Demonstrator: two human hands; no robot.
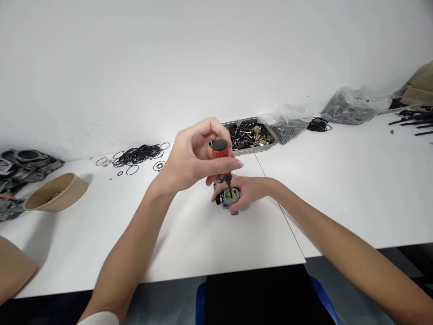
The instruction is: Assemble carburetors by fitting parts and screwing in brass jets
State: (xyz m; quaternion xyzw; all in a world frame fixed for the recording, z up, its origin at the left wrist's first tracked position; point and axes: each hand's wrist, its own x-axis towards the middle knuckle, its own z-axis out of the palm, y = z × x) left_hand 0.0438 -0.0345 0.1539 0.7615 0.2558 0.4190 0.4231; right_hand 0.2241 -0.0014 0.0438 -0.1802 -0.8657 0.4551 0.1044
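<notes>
White worktable [355, 189] against a plain white wall, two tabletops butted together with a seam running toward the viewer. Left hand [192, 158] is wrapped around the red handle of a screwdriver [221, 155], fingers curled over the black cap, thumb side toward the camera. Shaft runs nearly straight down, tilted slightly right, tip sitting in the top opening of a small metal part [230, 198] with a yellow-green centre. Right hand [252, 189] reaches in from the right and cups that part against the table, fingers closed around its far and right side. So the part lies directly below the left-hand grip, along the tool's long axis; right hand is the nearer one to the part, touching it. Whether the tip is seated in a screw head can't be told, too small.

Around: steel tray [270, 135] of mixed dark and brass bits just behind the hands, clear bags of small hardware [355, 108] further right, loose black O-rings [138, 155] to the left, tan paper bowl [56, 194] at left, grey castings [23, 164] beyond it.
</notes>
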